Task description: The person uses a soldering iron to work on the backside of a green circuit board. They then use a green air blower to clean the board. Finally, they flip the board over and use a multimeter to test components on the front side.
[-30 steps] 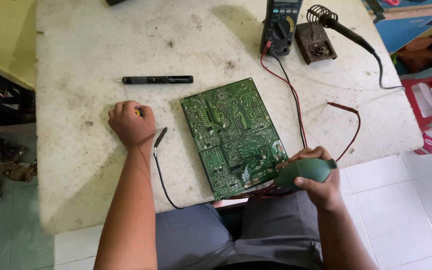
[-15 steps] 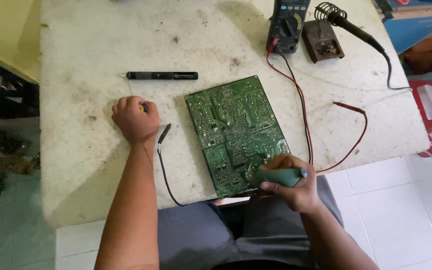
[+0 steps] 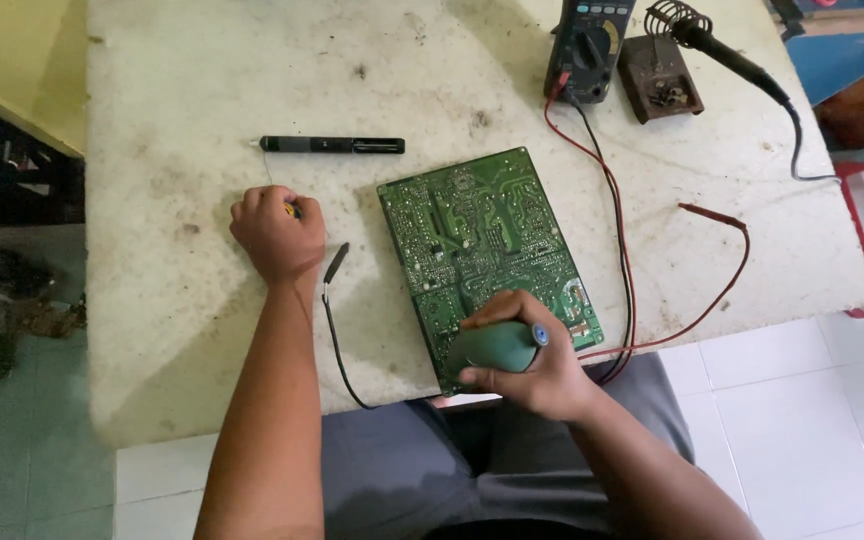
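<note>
Right hand (image 3: 537, 375) fingers grip a green tool handle (image 3: 497, 347) over the circuit board (image 3: 482, 240); left hand (image 3: 277, 235) fisted.

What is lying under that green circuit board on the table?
The circuit board lies flat on the stained white table, near the front edge. The right hand, gripping a green handle, covers its near corner. Whatever is beneath the board cannot be seen.

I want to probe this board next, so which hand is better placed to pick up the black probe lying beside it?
Left, probably. The left hand rests fisted on the table right beside the black probe, though it seems to pinch something small. The right hand is wrapped around a green-handled tool over the circuit board.
</note>
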